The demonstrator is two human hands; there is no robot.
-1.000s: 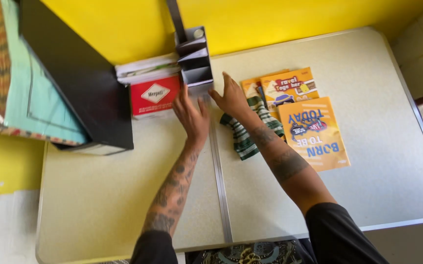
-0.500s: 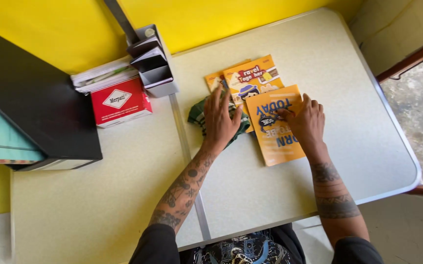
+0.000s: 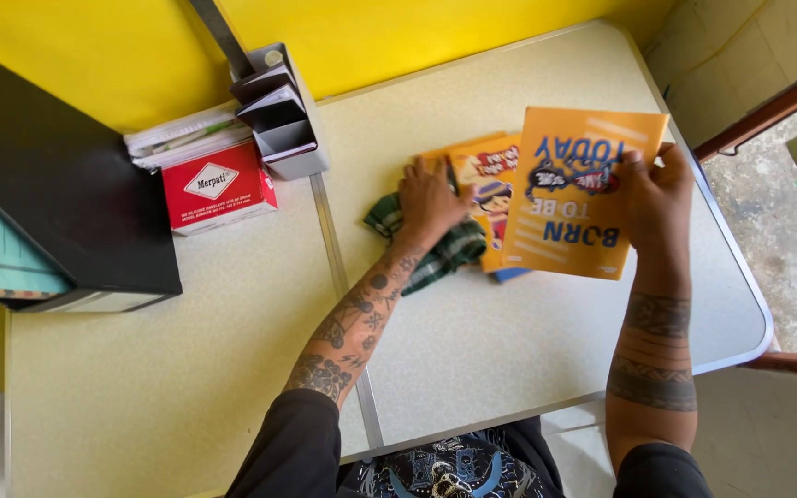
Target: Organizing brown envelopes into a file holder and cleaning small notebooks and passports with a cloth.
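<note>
Gripping an orange booklet (image 3: 575, 194), the right hand (image 3: 654, 198) lifts it; the left hand (image 3: 428, 198) presses flat on green-striped cloth (image 3: 440, 254).

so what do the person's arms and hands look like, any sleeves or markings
Both hands, left and right, are bare: no gloves, and no rings or watch that can be made out. Both forearms carry dark tattoos; the left is densely patterned, the right has banded designs above the wrist. Short black sleeves end near the elbows.

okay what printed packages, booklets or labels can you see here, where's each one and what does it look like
Orange booklet: raised off the table in the right hand, rectangular, blue lettering.
Orange booklets: flat on the table under the left hand, cartoon cover.
Red box: left of the centre seam, rectangular, white diamond label.
Grey organiser: against the yellow wall, tiered.
</note>
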